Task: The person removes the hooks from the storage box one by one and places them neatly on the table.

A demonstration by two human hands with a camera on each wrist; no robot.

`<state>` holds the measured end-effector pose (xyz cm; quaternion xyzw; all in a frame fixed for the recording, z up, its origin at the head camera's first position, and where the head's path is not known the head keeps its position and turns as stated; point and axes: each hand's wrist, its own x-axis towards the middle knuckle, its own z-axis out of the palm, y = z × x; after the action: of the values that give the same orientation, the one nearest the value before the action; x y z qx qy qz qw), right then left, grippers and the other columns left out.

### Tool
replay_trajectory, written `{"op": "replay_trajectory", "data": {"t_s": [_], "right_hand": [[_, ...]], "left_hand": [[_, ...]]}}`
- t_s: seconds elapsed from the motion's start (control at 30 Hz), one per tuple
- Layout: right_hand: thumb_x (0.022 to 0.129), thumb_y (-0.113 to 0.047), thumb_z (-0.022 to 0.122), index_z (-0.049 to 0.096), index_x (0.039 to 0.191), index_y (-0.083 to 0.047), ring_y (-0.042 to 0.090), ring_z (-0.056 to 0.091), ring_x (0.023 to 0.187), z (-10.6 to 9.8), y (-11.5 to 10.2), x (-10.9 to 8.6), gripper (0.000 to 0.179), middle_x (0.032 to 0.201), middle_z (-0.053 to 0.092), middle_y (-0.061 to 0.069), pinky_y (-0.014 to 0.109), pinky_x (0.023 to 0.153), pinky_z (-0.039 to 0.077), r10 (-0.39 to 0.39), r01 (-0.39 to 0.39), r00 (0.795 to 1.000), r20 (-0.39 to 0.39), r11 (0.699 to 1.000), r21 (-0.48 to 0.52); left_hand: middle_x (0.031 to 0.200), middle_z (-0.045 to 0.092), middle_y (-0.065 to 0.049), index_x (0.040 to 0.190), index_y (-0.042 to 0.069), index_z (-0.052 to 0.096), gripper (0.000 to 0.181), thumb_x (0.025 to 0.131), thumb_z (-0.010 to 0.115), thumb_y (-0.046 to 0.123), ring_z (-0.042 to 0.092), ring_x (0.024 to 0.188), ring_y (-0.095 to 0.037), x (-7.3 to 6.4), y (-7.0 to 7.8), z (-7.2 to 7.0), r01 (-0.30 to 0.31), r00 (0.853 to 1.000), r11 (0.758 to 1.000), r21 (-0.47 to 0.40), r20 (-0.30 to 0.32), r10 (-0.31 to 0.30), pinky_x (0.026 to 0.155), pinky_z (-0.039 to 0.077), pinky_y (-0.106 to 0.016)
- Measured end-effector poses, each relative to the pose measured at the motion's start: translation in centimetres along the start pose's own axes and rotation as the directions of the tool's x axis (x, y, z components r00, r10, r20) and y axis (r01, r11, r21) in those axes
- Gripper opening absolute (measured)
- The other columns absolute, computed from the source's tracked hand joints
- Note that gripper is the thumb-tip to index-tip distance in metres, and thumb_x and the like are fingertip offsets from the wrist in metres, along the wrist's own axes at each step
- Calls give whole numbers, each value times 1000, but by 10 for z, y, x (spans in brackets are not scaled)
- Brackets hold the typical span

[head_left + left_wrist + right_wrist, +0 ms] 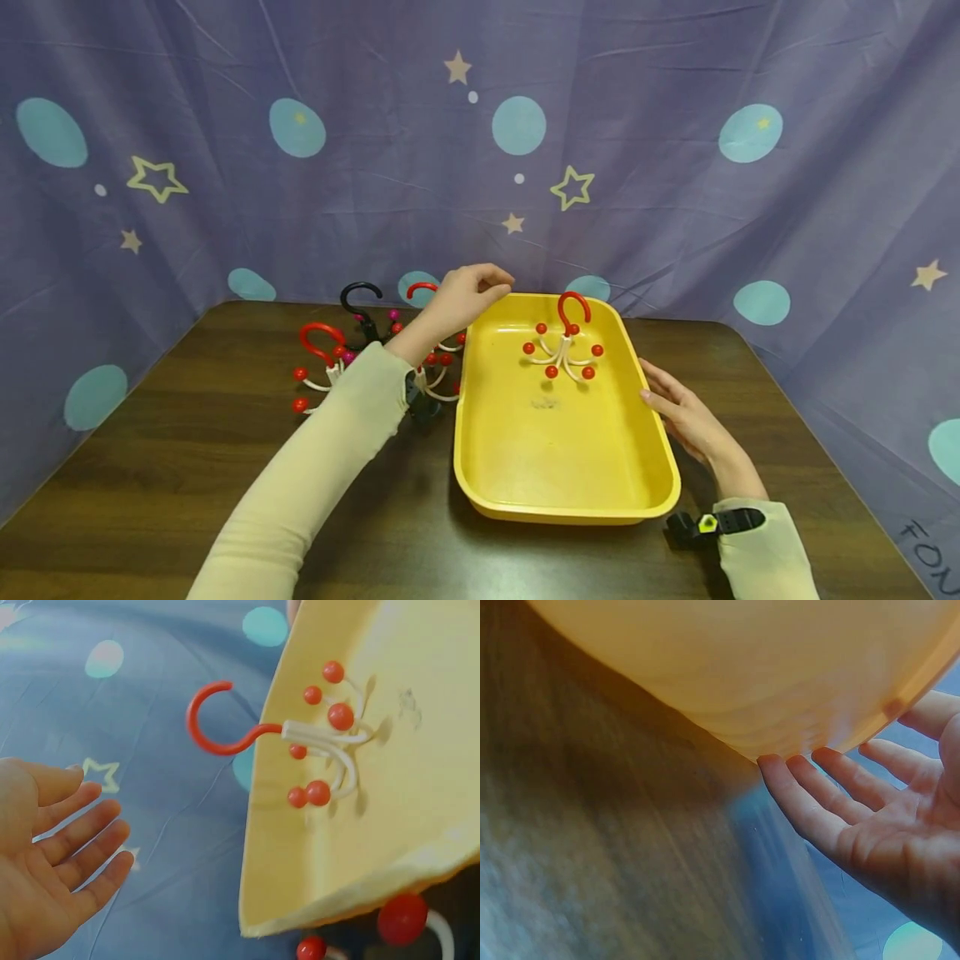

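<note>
A hanger (565, 346) with a red hook and several curved white arms tipped with red balls stands at the far end of a yellow tray (555, 467). In the left wrist view, that hanger's red hook (196, 724) sticks up past the tray's rim. My left hand (468, 293) is raised over the tray's far left corner, fingers loosely bent and holding nothing; the left wrist view shows it apart from the hanger. With its fingertips, my right hand (693, 421) touches the tray's outer right side, thumb at the rim.
Left of the tray stand a red-hooked hanger (333, 375), a black hanger (369, 327) with pink balls, and more white arms (422, 385) partly hidden by my left forearm. A wooden table (150, 467) carries everything; a purple patterned curtain (637, 233) hangs behind.
</note>
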<state>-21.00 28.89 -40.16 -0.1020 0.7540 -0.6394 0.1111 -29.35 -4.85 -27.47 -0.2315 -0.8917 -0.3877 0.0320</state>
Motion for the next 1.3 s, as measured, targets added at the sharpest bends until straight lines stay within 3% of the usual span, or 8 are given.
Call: {"op": "replay_trajectory", "data": {"t_s": [0.23, 0.53, 0.67, 1.07, 1.3], "right_hand": [[97, -22, 44, 9, 147, -10, 5, 57, 102, -3, 2, -2, 62, 146, 16, 28, 30, 79, 51, -1, 1, 1000, -5, 1000, 10], [97, -22, 44, 9, 147, -10, 6, 56, 104, 0, 0, 3, 62, 146, 16, 27, 30, 80, 51, -12, 12, 1000, 6, 1000, 22], [97, -21, 44, 9, 147, -10, 7, 56, 104, 1, 0, 4, 62, 147, 16, 26, 31, 81, 51, -10, 9, 1000, 18, 1000, 27], [97, -22, 44, 9, 147, -11, 5, 56, 104, 0, 1, 0, 62, 147, 15, 26, 29, 81, 51, -3, 2, 1000, 14, 1000, 22], [97, -22, 45, 10, 147, -11, 5, 56, 104, 1, 1, 0, 62, 147, 16, 25, 29, 81, 51, 0, 0, 1000, 4, 1000, 22]], "left_hand": [[111, 62, 0, 114, 13, 62, 27, 92, 53, 26, 56, 99, -16, 11, 10, 23, -48, 998, 999, 16, 34, 47, 87, 46, -30], [120, 58, 0, 120, 14, 58, 30, 92, 53, 26, 55, 104, -16, 22, 9, 46, -2, 999, 1000, 0, 51, 2, 85, 48, -30], [124, 56, -1, 124, 14, 55, 33, 93, 53, 26, 54, 107, -17, 25, 9, 53, 32, 997, 999, 1, 70, -32, 86, 47, -31], [135, 46, -4, 135, 12, 44, 46, 93, 52, 29, 44, 122, -20, 41, 14, 76, 17, 994, 999, -45, 109, -12, 99, 39, -34], [137, 43, -4, 137, 14, 41, 47, 93, 50, 31, 40, 126, -20, 46, 20, 81, -16, 991, 1000, -5, 130, 17, 103, 34, -35]]}}
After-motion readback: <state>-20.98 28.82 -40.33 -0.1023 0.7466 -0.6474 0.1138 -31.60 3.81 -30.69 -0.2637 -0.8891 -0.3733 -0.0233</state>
